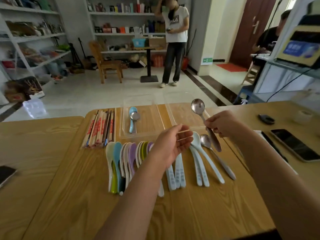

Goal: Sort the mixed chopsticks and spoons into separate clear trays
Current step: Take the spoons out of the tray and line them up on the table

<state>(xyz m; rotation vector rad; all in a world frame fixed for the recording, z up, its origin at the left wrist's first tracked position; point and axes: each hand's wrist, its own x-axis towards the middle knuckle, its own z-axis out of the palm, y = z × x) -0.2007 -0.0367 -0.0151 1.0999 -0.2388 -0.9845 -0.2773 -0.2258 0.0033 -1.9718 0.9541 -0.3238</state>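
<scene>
In the clear tray lie two spoons; right hand pinches a metal spoon.

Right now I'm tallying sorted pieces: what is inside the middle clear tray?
The middle clear tray holds two spoons: a blue spoon and a metal spoon lying partly over it. Where they overlap is hidden. The rest is bare.

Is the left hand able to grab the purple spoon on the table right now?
Probably yes. The left hand is open and holds nothing, and it hovers just right of the purple spoon. Nothing lies on top of that spoon, though it sits tight between other spoons, so picking only that one may be fiddly.
</scene>
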